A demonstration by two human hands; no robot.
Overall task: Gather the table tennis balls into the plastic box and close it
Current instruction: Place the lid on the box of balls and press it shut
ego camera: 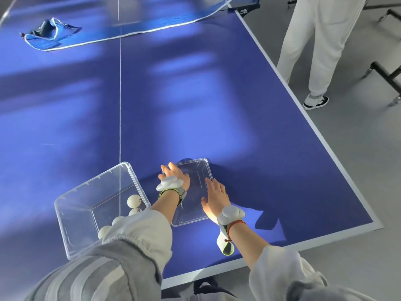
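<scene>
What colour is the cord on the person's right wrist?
Red: a thin cord tied round the right wrist, seen in the head view.

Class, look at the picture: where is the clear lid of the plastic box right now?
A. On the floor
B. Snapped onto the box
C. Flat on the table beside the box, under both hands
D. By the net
C: the lid lies flat on the table right of the open plastic box, with the left hand and right hand on it.

Both hands (196,192) on lid (195,205); balls (133,200) in box (71,213).
</scene>
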